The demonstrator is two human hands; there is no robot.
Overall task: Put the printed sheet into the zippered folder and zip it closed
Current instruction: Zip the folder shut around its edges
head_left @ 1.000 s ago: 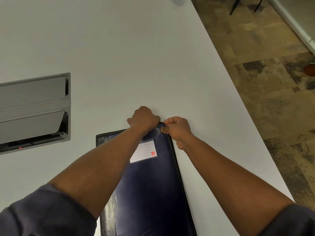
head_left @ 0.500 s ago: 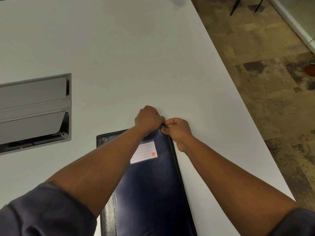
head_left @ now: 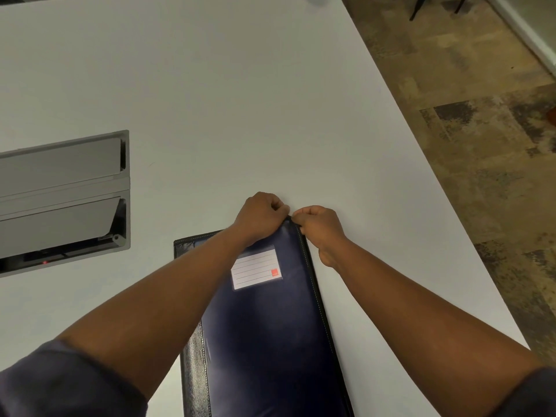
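A dark blue zippered folder (head_left: 270, 326) with black stitched edging lies flat on the white table (head_left: 210, 100), its cover down. A white lined label (head_left: 255, 268) with a small red mark sits near its far end. Both fists meet at the folder's far right corner. My left hand (head_left: 260, 216) pinches the corner edge from the left. My right hand (head_left: 319, 227) pinches the same corner from the right, where the zipper runs; the zipper pull itself is hidden by the fingers. No printed sheet is visible.
A grey metal cable hatch (head_left: 63, 200) is set into the table at the left, its flaps tilted open. The table's right edge runs diagonally past my right forearm, with patterned brown carpet (head_left: 481, 145) beyond it.
My left hand has slid right along the folder's far edge until it meets the right hand at the corner. The right hand and the folder have barely moved.
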